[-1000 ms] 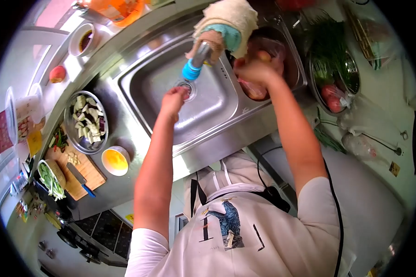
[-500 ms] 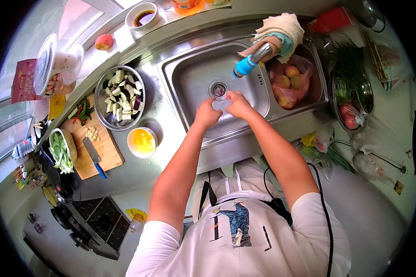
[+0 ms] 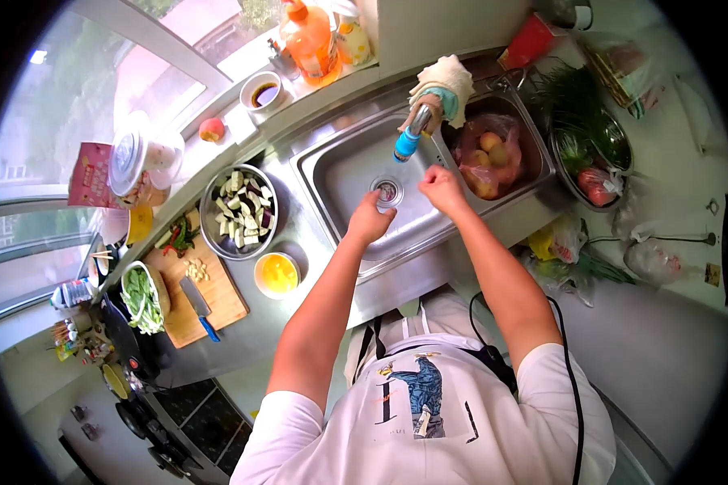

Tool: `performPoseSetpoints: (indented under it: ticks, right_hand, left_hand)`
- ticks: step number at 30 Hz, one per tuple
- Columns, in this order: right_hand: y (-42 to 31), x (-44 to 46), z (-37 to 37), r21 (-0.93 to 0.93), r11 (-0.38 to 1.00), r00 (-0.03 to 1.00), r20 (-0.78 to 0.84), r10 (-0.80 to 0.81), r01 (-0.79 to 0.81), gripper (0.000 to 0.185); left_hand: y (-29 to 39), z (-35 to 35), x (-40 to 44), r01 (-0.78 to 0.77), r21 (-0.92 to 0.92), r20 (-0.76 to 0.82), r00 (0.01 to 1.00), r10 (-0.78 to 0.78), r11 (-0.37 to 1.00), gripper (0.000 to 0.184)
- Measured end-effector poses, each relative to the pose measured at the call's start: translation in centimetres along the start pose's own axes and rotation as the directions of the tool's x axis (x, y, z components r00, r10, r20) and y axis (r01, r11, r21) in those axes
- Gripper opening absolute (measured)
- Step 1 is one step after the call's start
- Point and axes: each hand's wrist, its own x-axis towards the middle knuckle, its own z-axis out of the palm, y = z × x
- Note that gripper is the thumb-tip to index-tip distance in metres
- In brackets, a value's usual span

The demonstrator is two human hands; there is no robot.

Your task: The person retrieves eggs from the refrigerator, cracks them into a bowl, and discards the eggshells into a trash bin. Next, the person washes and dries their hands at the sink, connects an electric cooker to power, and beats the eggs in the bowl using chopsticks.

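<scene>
My left hand [image 3: 370,218] is over the near left part of the large sink basin [image 3: 344,170], its thumb apart from the fingers and nothing visible in it. Close to the divider, my right hand [image 3: 443,191] is curled closed, with no object showing. Between and beyond the hands is the faucet's blue nozzle [image 3: 407,146], with cloths [image 3: 446,83] draped over the faucet. The drain [image 3: 388,191] lies between my hands. In the smaller basin, a pinkish plastic bag [image 3: 501,149] holds several round yellowish items.
Left of the sink are a bowl of cut eggplant [image 3: 241,212], a bowl of yellow liquid [image 3: 277,276] and a cutting board [image 3: 226,297] with a knife [image 3: 196,297]. At right stands a metal bowl of greens [image 3: 590,149]. Bottles [image 3: 311,44] stand on the sill.
My right hand has moved from the smaller basin to the large one and curled closed. Since half a second ago, my hands have moved farther apart. The camera view has shifted.
</scene>
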Motion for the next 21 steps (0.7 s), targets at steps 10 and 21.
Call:
performPoseSetpoints:
  ticks: [10, 21]
  right_hand:
    - [-9.5, 2.0, -13.0, -0.159, 0.748, 0.497, -0.656, -0.568, 0.645, 0.051]
    - [-7.8, 6.5, -16.2, 0.438, 0.765, 0.858, -0.426, -0.285, 0.472, 0.027]
  left_hand:
    - [13.7, -7.4, 1.0, -0.403, -0.002, -0.467, 0.81, 0.356, 0.915, 0.021]
    - [20.6, -7.8, 4.3, -0.334, 0.132, -0.61, 0.715, 0.342, 0.933, 0.019]
